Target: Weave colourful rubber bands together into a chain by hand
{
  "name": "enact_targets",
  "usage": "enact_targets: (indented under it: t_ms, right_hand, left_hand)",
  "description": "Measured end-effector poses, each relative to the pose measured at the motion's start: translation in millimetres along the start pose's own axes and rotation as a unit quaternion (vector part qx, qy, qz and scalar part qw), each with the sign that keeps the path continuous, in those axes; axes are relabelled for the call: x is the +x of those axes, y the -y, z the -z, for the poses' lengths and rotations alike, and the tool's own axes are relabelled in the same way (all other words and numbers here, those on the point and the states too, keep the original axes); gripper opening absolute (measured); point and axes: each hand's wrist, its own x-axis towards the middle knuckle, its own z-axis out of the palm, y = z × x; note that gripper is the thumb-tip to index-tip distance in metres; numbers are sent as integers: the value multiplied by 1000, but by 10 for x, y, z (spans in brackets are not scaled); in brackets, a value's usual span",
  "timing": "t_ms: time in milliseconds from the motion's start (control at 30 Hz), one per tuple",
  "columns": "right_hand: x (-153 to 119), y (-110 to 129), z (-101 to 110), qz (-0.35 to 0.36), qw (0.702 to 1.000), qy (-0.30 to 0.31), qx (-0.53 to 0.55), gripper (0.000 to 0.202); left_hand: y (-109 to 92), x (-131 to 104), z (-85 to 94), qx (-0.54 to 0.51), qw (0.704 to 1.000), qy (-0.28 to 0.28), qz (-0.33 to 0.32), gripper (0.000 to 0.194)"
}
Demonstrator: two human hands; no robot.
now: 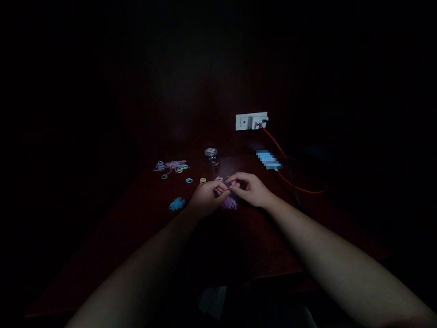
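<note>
My left hand [206, 199] and my right hand [252, 190] meet over the dark red table, fingertips pinched close together. Whatever lies between them is too small and dim to make out. Just below the fingertips is a pile of thin purple bands [229, 203], partly covered by the hands. To the left of my left hand sits a heap of blue bands [177, 203]. Small pink pieces [219, 179] show behind the fingers, with a yellow ring-shaped band [202, 180] and a blue ring-shaped band [189, 180] farther left.
A tangle of multicoloured bands [172, 166] lies at the back left. Behind my hands stands a clear lidded jar [211, 157]. A phone [268, 159] at the back right has a red cable [302, 187] running to the wall socket [251, 121]. The surroundings are very dark.
</note>
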Motion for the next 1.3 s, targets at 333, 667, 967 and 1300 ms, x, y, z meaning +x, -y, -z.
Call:
enact_targets:
  t_ms: [333,667,967,1300]
  right_hand:
    - [-4,6,1,23,999,16,-20,12]
    - [-10,3,-23,1,1000,16,-19,5]
    - [-4,21,-13,-19,999,22,-25,7]
    - [-10,-31,-19,-19,997,11,-71,19]
  left_hand:
    - [-15,0,4,17,1000,7,22,18]
    - [-35,0,8,47,999,-9,5,12]
    - [-40,-3,-8,38,996,-78,-33,7]
    - [-2,-2,-37,-24,997,-69,-5,12]
